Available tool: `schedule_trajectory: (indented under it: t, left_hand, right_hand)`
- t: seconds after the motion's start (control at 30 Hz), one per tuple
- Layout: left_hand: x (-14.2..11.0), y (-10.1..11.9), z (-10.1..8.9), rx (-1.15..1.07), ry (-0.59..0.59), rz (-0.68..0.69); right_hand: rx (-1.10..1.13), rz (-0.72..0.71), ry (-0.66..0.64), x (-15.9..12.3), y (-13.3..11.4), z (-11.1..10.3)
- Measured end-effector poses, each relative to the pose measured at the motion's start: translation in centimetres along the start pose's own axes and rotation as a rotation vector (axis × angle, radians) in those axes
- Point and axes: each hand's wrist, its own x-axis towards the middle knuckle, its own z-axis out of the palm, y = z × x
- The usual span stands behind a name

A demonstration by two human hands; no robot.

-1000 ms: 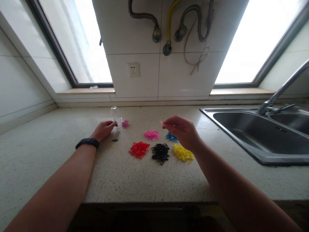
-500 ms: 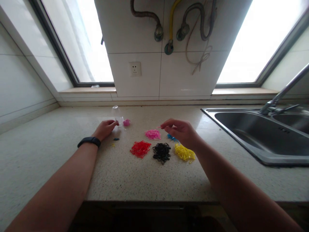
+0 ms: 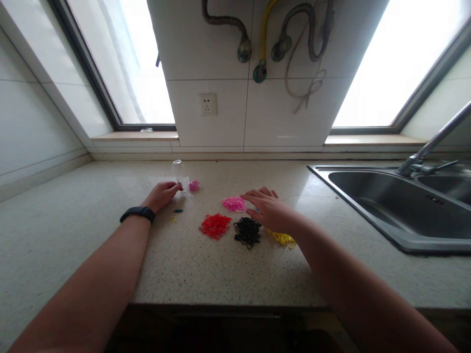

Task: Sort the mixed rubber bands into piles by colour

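My left hand (image 3: 164, 194), with a black band on the wrist, rests on the counter, closed, its fingertips on the lower part of a clear container (image 3: 178, 170). Beside the container lies a small pink object (image 3: 194, 186). My right hand (image 3: 270, 208) is open with fingers stretched out, palm down, just right of a pile of pink rubber bands (image 3: 233, 204). Close to it are piles of black bands (image 3: 247, 231) and yellow bands (image 3: 282, 238), the latter partly covered by the hand. Farther left is a pile of red bands (image 3: 215, 226).
A small dark piece (image 3: 178, 211) and some yellow bits (image 3: 174, 219) lie near my left hand on the speckled counter (image 3: 206, 274). To the right is a steel sink (image 3: 368, 201) with a faucet (image 3: 414, 159). A tiled wall with pipes and a socket (image 3: 208, 104) stands behind.
My right hand has gone from a pinch to spread fingers and has come slightly lower, now hiding the blue bands seen before. My left hand stays at the container. The view has shifted slightly.
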Motion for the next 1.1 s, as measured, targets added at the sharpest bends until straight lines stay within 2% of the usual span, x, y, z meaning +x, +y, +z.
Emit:
schedule_trajectory:
  t: [0.27, 0.47, 0.63, 0.8, 0.93, 1.1]
  left_hand:
    - [-0.2, 0.4, 0.0, 0.016, 0.002, 0.002]
    - [-0.3, 0.6, -0.1, 0.033, -0.017, 0.007]
    - [-0.3, 0.4, -0.1, 0.052, -0.016, 0.004]
    - [-0.4, 0.7, -0.7, 0.148, -0.044, 0.033]
    - [-0.7, 1.0, -2.0, 0.295, -0.125, 0.037]
    - [-1.8, 1.4, -3.6, 0.316, -0.287, -0.028]
  right_hand:
    - [-0.072, 0.031, -0.11, 0.5, 0.1, 1.2]
    - [-0.061, 0.077, -0.128, 0.6, 0.4, 0.9]
    - [-0.072, 0.128, -0.053, 0.7, 1.8, 0.6]
    - [-0.063, 0.208, 0.105, 0.9, 4.3, 0.7]
    - [-0.039, 0.288, 0.191, 1.1, 6.7, 1.0]
    - [-0.003, 0.359, 0.249, 1.2, 9.4, 1.6]
